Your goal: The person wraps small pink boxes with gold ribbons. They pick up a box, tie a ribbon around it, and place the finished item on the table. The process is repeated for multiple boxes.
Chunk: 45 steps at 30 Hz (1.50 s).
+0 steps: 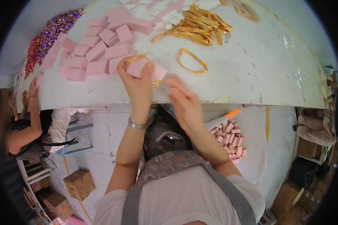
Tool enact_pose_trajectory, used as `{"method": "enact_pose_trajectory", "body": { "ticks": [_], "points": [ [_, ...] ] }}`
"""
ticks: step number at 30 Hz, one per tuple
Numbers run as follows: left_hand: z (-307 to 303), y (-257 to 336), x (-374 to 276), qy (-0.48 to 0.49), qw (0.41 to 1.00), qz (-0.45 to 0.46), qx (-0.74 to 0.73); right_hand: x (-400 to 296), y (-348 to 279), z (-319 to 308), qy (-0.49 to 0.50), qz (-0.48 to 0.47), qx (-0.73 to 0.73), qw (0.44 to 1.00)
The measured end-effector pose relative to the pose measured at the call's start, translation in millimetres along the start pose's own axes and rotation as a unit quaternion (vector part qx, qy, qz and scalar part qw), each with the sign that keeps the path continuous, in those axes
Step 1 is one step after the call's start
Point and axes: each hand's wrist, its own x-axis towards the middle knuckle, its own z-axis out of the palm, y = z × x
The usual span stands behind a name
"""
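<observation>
My left hand (136,81) grips a small pink box (135,69) above the white table, thumb across its face. A gold ribbon (137,58) shows at the box's upper edge and again at its lower corner. My right hand (183,97), blurred, is just right of the box with nothing visible in it; how its fingers are set is unclear. Beyond it, a loop of gold ribbon (193,61) lies on the table. Several more pink boxes (97,51) are heaped to the left of my left hand. A pile of gold ribbons (200,25) rests farther back.
Purple and gold wrapped pieces (60,29) and red ones (32,53) are heaped at far left. Flat pink-and-white card pieces (166,12) lie at the back. Ribboned pink boxes (231,137) fill a white-lined area below the table edge. A co-worker's arm (35,112) reaches in at left.
</observation>
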Motion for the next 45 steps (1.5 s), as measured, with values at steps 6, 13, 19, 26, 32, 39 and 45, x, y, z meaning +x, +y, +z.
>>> {"method": "enact_pose_trajectory", "body": {
  "ticks": [6, 13, 19, 26, 32, 39, 45],
  "points": [
    [3, 30, -47, -0.303, 0.948, 0.036, 0.088, -34, -53, -31, 0.012, -0.083, -0.275, 0.958],
    [-71, -11, 25, -0.246, 0.725, 0.237, 0.598, -72, -187, -144, -0.047, 0.12, -0.632, 0.764],
    [-72, 10, -28, -0.397, 0.681, 0.28, 0.548, 0, -130, -81, 0.024, -0.145, -0.646, 0.749],
    [-56, 22, -21, -0.29, 0.918, -0.262, -0.062, 110, -75, -63, 0.093, -0.313, -0.802, 0.501],
    [-41, 15, -32, -0.202, 0.863, -0.383, -0.262, 54, -78, -13, 0.018, -0.257, -0.527, 0.81],
    [-3, 16, -43, -0.04, 0.84, -0.338, -0.422, 13, -4, -2, 0.126, -0.306, -0.265, 0.906],
    [-26, 8, -50, -0.322, 0.907, -0.267, -0.046, 20, -12, 3, 0.118, -0.346, -0.224, 0.903]
  ]
}}
